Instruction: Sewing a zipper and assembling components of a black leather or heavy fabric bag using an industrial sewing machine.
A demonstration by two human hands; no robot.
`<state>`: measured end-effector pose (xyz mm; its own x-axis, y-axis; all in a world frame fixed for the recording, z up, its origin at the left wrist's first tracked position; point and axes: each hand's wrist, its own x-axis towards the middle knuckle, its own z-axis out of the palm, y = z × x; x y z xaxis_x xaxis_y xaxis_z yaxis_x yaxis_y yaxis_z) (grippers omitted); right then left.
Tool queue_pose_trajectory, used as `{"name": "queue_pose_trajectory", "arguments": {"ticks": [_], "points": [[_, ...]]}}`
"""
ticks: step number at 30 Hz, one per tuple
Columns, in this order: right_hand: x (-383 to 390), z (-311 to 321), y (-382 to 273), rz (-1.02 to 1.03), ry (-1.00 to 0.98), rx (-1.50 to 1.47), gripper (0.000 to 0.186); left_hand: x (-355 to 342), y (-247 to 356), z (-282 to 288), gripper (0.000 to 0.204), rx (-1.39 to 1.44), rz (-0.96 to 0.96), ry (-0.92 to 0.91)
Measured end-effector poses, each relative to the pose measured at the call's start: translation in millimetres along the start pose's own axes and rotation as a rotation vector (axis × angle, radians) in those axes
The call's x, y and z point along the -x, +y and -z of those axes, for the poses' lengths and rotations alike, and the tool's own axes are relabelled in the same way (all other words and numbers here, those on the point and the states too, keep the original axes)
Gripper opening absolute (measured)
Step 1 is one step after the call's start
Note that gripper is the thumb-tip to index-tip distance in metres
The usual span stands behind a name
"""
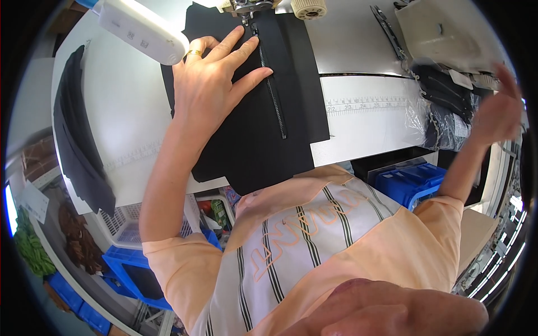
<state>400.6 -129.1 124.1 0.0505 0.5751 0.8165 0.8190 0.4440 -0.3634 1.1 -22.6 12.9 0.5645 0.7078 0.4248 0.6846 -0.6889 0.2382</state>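
My left hand [212, 75] lies spread on a black fabric piece [241, 151], its fingertips close to the sewing machine's presser foot [245, 15]. A metal-toothed zipper [272, 92] runs down the fabric, just right of those fingers. The thumb and two fingers rest at or beside the zipper's upper part; nothing is gripped. Off to the right, my right hand [497, 115] is raised beyond the table's end, blurred by motion. Its fingers are too smeared to read, and it is nearest to a plastic bag of black zippers [448, 106].
A white lamp-like device [143, 31] juts in over the table at upper left. Dark fabric [81, 134] hangs over the left edge. Tweezers [388, 32] lie on the machine bed beside a cream machine part [448, 33]. Blue bins [409, 182] stand below.
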Motion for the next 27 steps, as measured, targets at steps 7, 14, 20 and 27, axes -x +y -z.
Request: {"name": "queue_pose_trajectory", "arguments": {"ticks": [7,14,20,27], "points": [[15.8,-233.3,-33.0,-0.069,-0.9,-0.306,0.039,-4.5,-0.5,0.5,0.044,-0.116,-0.124,0.106],[11.4,-248.8,-34.5,0.174,-0.742,-0.205,0.041,-6.6,-1.4,0.3,0.044,-0.061,-0.112,0.114],[21.7,-234.6,-45.6,0.276,-0.662,-0.202,0.031,-5.0,-2.2,-0.5,0.043,-0.095,-0.125,0.129],[33.0,-241.5,-43.5,0.397,-0.545,-0.211,0.024,-1.0,1.3,-1.6,0.036,-0.105,-0.123,0.112]]}}
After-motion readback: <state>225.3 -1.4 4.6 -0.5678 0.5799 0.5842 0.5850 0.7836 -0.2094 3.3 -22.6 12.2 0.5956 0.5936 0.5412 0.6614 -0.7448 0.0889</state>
